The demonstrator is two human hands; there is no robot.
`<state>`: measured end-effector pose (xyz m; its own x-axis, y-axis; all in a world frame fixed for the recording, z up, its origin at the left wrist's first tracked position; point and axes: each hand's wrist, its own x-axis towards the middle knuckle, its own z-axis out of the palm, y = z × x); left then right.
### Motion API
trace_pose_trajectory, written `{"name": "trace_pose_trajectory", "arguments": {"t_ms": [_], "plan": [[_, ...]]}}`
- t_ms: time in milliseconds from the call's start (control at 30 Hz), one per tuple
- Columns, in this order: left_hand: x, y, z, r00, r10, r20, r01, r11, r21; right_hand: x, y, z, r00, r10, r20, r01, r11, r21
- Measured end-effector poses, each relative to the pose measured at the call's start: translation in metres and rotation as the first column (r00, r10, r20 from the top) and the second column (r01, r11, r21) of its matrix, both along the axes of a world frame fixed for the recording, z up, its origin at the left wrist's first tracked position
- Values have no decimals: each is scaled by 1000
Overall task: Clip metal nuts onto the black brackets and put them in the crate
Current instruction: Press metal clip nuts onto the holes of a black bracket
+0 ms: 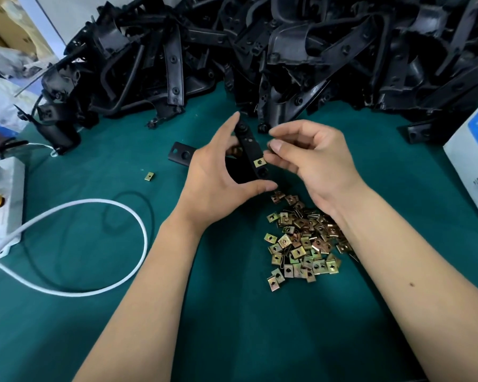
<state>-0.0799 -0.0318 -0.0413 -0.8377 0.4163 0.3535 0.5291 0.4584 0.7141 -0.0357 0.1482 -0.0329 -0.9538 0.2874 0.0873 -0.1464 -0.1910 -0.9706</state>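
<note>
Head view: my left hand (218,172) grips a black bracket (250,150); right fingers (276,146) pinch a metal nut (259,162) onto its edge. Next, I judge: press it home.

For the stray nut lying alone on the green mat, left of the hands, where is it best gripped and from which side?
Pinch the stray nut from above, across its two long edges. It lies flat on the mat, apart from the nut pile and with bare mat all round, so there is probably no face to get under; fingertips on opposite edges look the surest hold.
</note>
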Motion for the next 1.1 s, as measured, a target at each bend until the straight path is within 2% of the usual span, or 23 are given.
{"name": "trace_pose_trajectory", "arguments": {"t_ms": [200,333,567,767,1100], "plan": [[2,1,1,998,-56,12,57,998,-14,1,3,3,998,-27,55,24,998,56],[3,3,-2,995,-98,16,98,995,1,1,9,4,995,-27,94,11,985,171],[3,3,-7,993,-121,-9,120,992,-29,0,9,4,996,25,83,-34,994,107],[5,4,-4,990,-143,14,143,990,3,-1,8,0,999,-32,27,25,975,221],[6,5,-3,988,-151,23,151,988,3,-3,8,-4,998,-21,53,6,966,260]]}}
